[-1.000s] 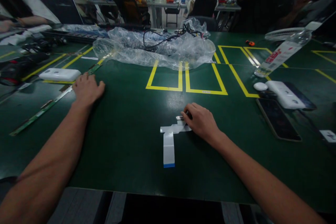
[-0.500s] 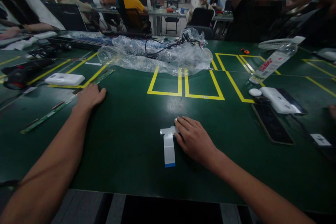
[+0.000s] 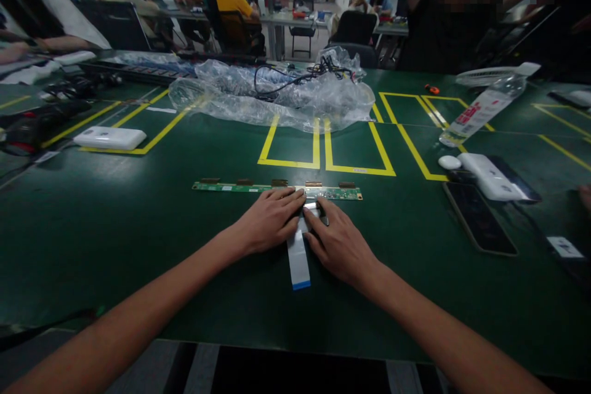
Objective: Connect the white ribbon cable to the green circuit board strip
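Observation:
A long, thin green circuit board [image 3: 249,188] lies crosswise on the table in front of me, with several brownish tabs along its far edge. My left hand [image 3: 270,220] rests flat, fingers stretched out, their tips at the near edge of the board's middle. A white flat ribbon cable [image 3: 298,261] with a blue end points toward me below the board. My right hand [image 3: 344,243] has its bent fingers on the cable's upper part, beside the left fingertips. Fingers hide where cable and board meet, so I cannot tell if they are joined.
Clear plastic wrap [image 3: 286,101] with black cables lies beyond the board. A white device [image 3: 111,137] sits at left. On the right are a tilted water bottle [image 3: 484,108], a phone [image 3: 480,218] and a white power bank [image 3: 489,176]. Other people sit around.
My left hand has moved right, bringing the circuit board from the left side to the middle, now crosswise above the cable. My right hand stays on the cable, which has tilted slightly.

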Demonstrator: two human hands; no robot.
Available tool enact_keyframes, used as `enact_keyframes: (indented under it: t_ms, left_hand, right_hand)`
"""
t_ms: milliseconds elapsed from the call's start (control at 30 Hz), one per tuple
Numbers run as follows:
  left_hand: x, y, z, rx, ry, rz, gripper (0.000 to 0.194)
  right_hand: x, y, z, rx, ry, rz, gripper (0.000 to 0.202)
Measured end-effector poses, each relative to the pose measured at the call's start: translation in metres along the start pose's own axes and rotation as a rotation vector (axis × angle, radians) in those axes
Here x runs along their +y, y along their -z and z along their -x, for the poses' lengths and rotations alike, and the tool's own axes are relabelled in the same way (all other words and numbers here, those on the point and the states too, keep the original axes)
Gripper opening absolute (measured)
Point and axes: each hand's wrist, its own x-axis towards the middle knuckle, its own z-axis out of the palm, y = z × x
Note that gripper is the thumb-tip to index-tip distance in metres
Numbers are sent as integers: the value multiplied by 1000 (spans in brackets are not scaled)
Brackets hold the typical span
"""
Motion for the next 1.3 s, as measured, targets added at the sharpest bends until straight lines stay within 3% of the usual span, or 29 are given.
enact_keyframes:
  t_ms: [267, 600, 933, 1067, 1300]
  left_hand:
    - [-3, -3, -1, 14, -32, 45, 56]
    - [4, -3, 0, 38, -18, 69, 54]
    - [-2, 4, -3, 13, -47, 141, 55]
    - [-9, 5, 0, 48, -55, 178, 49]
    - [-22, 8, 6, 26, -208, 115, 45]
  right_hand:
    - [3, 3, 1, 10, 34, -26, 50]
    - [-15, -5, 1, 13, -119, 47, 55]
    - [-24, -10, -4, 38, -132, 73, 57]
    - [-18, -7, -5, 10, -138, 32, 55]
    - [11, 2, -10, -22, -74, -107, 48]
